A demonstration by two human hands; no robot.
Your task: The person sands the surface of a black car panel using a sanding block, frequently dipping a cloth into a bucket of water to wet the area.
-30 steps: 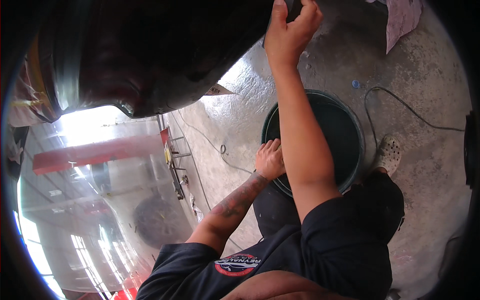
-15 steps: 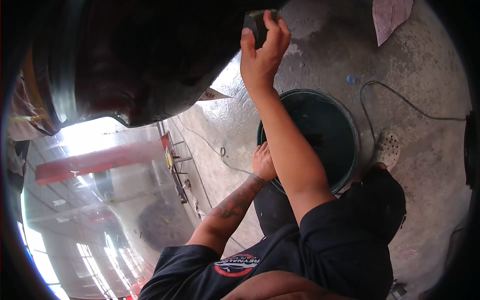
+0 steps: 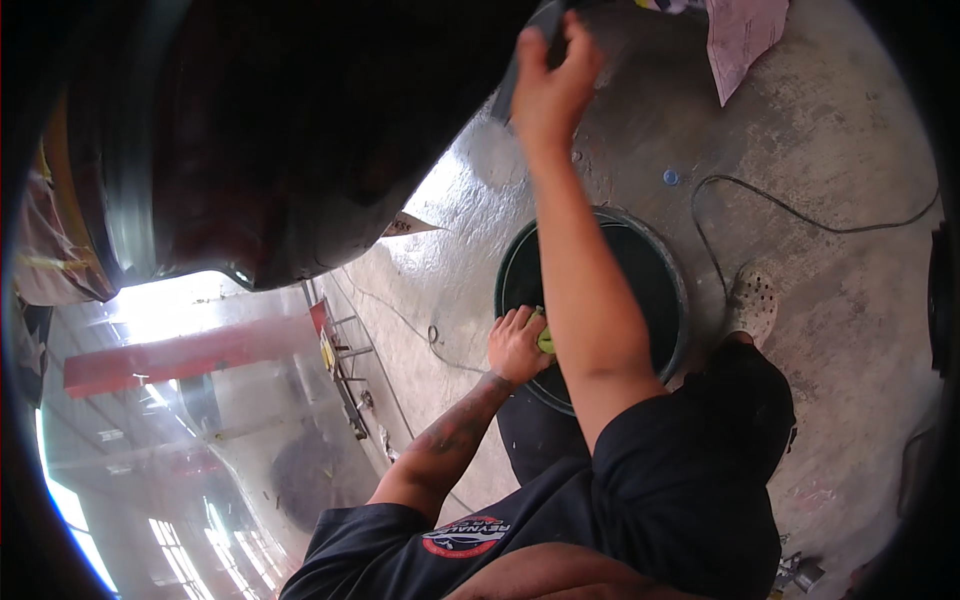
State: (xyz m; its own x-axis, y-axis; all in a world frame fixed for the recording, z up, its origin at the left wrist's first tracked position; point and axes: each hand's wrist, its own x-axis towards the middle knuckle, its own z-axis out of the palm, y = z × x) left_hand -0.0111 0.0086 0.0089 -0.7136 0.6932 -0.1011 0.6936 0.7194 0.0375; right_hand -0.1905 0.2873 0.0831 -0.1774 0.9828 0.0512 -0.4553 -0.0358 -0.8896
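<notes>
My right arm stretches up past the bucket. At the top of the view my right hand [image 3: 556, 88], smeared by motion, grips a dark grey flat block [image 3: 507, 98] along the edge of a large glossy dark body panel [image 3: 300, 130]. Over the left rim of a round dark green bucket [image 3: 683, 310], my left hand [image 3: 514, 345] closes on a yellow-green soft pad [image 3: 546, 339]; whether it is sponge or cloth I cannot tell. The bucket stands between my legs, its inside dark and partly covered by my right forearm.
A thin dark hose or cable [image 3: 800, 220] curves over the concrete floor [image 3: 830, 330] beside my right sandal [image 3: 755, 298]. Printed paper [image 3: 742, 45] hangs at upper right. A blue cap [image 3: 670, 177] lies beyond the bucket. On the left, a shiny light surface [image 3: 250, 420] reflects the room.
My right hand has shifted slightly up and right with the block, which has turned more edge-on. The green pad now shows in my left hand at the bucket rim. The whole view has shifted a little.
</notes>
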